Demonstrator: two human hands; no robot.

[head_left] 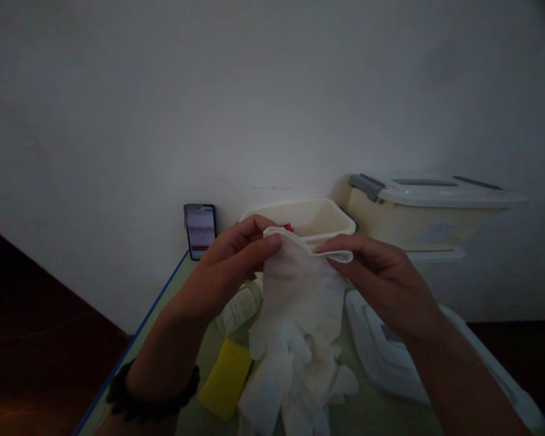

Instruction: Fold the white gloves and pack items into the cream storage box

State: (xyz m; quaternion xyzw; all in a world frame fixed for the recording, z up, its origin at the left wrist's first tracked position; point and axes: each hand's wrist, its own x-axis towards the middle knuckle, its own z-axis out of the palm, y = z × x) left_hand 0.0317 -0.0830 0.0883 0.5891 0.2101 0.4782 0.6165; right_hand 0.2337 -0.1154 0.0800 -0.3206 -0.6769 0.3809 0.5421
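Note:
My left hand (234,260) and my right hand (381,275) both pinch the cuff of a white glove (300,303), holding it up in front of me. The glove hangs down with its fingers pointing toward the table. More white gloves (295,387) lie bunched under it on the pale green table (376,415). A dark bead bracelet (149,393) circles my left wrist.
A yellow sponge (227,378) and a pale bottle (240,309) lie on the table by my left arm. Behind stand an open cream bin (318,218), a lidded storage box (431,212) and a phone (200,229) leaning on the wall. A white lid (381,357) lies under my right arm.

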